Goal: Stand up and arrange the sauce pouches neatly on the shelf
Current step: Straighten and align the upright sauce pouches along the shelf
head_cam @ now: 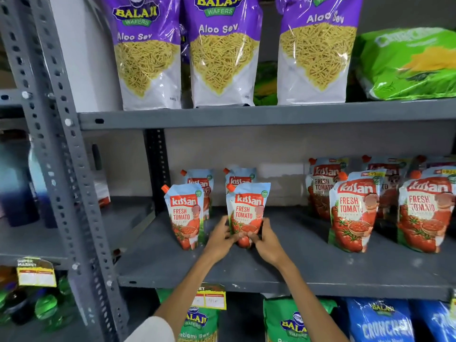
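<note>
Red and blue tomato sauce pouches stand on the grey middle shelf [308, 262]. My left hand [220, 239] and my right hand [267, 241] both grip the base of one upright sauce pouch [248, 206] in the front row. Another pouch [186, 213] stands just left of it. Two more pouches [201, 180] [240, 177] stand behind them. At the right is a second group of larger pouches [355, 208] [425, 211], with others behind.
Purple snack bags [222, 53] and a green bag [407, 62] fill the shelf above. Green and blue snack bags [380, 322] sit below. A perforated grey upright [59, 149] stands at the left, with another rack of bottles beyond it.
</note>
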